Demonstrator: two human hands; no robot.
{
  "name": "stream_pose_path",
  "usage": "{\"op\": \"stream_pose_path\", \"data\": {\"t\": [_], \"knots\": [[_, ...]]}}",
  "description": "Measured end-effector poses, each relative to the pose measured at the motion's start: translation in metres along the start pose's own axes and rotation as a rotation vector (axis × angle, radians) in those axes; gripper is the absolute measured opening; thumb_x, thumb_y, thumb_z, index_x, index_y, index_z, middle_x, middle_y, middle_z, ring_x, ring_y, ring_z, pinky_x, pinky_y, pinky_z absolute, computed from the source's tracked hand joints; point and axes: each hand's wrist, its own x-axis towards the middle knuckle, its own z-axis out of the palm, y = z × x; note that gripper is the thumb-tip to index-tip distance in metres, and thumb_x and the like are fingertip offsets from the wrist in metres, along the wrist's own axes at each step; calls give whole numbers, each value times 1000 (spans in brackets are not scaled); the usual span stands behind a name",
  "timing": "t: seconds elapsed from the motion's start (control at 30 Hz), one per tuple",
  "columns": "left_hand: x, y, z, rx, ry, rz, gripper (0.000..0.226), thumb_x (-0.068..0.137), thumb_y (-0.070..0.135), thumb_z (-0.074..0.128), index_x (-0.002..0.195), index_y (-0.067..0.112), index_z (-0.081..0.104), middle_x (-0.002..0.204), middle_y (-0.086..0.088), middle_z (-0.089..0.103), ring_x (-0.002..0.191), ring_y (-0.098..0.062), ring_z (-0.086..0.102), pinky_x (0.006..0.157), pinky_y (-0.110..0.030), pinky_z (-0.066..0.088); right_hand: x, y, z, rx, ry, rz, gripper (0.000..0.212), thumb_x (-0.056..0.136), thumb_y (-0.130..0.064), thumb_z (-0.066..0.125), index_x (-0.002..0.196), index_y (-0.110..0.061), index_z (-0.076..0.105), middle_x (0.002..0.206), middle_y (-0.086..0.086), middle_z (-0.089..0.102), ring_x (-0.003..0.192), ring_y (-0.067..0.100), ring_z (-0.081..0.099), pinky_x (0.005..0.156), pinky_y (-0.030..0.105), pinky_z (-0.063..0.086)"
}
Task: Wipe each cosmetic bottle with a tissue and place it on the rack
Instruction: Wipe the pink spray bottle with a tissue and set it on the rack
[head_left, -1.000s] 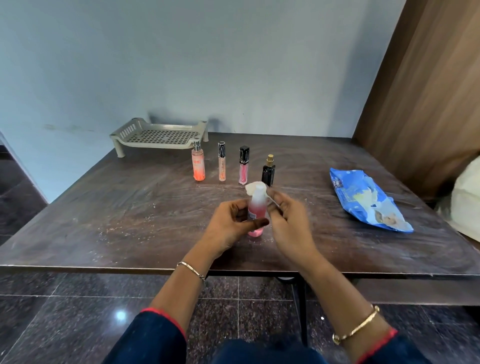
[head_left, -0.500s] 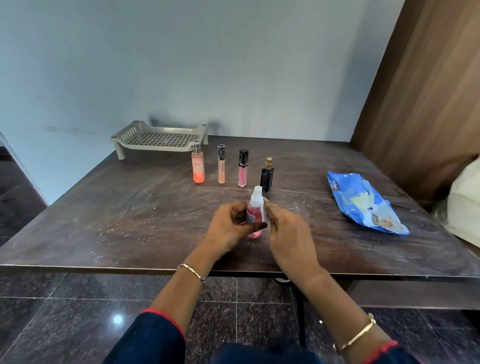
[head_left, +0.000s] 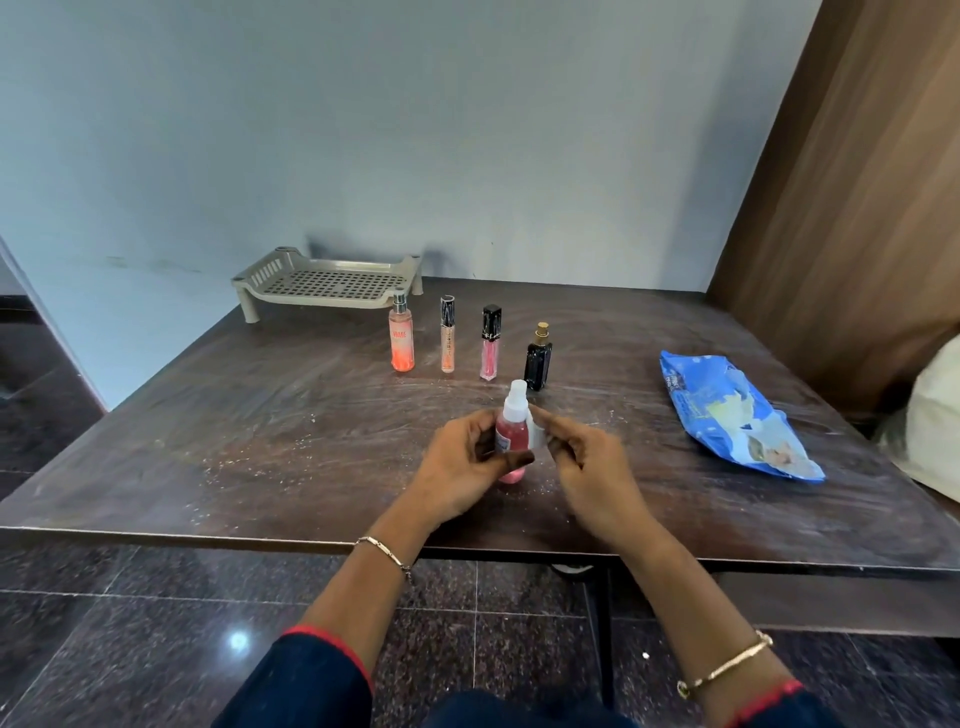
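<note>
Holding pink liquid: small upright bottle (head_left: 510, 442), white cap (head_left: 517, 399), tissue (head_left: 538, 439) alongside.

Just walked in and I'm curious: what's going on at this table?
A person is cleaning cosmetic bottles. The left hand holds a pink spray bottle upright while the right hand pinches a white tissue against its side. An orange spray bottle, a beige tube, a pink tube and a black bottle stand in a row on the table, in front of the rack. A blue tissue packet lies to the right.
</note>
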Motion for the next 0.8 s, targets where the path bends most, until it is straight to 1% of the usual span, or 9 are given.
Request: {"op": "stream_pose_path", "data": {"t": [0.1,0.2,0.27,0.33,0.4,0.47,0.57,0.67,0.8], "knots": [[-1,-2,1,11,35,11,29,77,2,74,104,1,65,97,-7,73,89,-15,69,82,-24,54,-17,-1,10,-296,167,-185,41,87,2,54,125,-11,61,122,-2,65,110,12,61,94,18,42],[1,-2,1,48,55,15,24,75,4,76,97,9,68,94,-6,74,91,-20,70,85,-31,55,-25,-5,20,-550,245,-289,42,78,4,67,119,-4,64,112,8,70,96,25,67,80,33,55],[1,-1,1,50,54,13,23,75,2,76,93,15,68,92,-2,73,87,-13,69,84,-26,55,-26,-8,21,-650,273,-306,43,74,3,72,115,-5,66,102,7,70,82,25,67,67,32,55],[1,0,2,41,46,11,25,76,-1,74,97,11,68,94,-4,73,88,-13,68,84,-26,54,-25,-12,20,-699,295,-337,37,74,-2,73,111,-7,67,94,4,68,71,21,63,58,29,52],[1,0,1,32,43,13,28,76,-7,71,101,4,67,96,-9,72,89,-15,68,84,-25,55,-25,-17,20,-728,302,-393,31,74,-4,73,105,-7,69,90,3,66,65,20,60,54,28,50],[1,1,0,58,53,19,26,76,-12,67,100,-1,67,93,-10,72,84,-8,67,78,-19,54,-23,-22,23,-774,302,-433,29,72,-7,75,101,-6,70,89,5,66,60,21,59,51,30,49],[1,1,0,78,50,11,18,76,-16,63,88,-3,65,77,-3,68,67,1,61,66,-16,49,-15,-27,28,-883,303,-424,26,73,-10,75,98,-7,70,89,6,64,63,22,58,53,32,50],[1,1,0,101,54,13,18,77,-12,64,86,3,66,77,-2,68,70,-4,61,68,-23,50,-9,-33,33,-950,299,-382,20,75,-11,71,95,-10,70,90,6,61,67,23,58,57,34,50],[2,1,0,48,26,5,22,77,-13,64,87,6,66,79,0,68,70,-1,61,67,-17,51,-12,-31,32,-929,289,-387,25,74,-10,71,98,-11,69,93,5,61,71,23,59,61,35,49]]}}
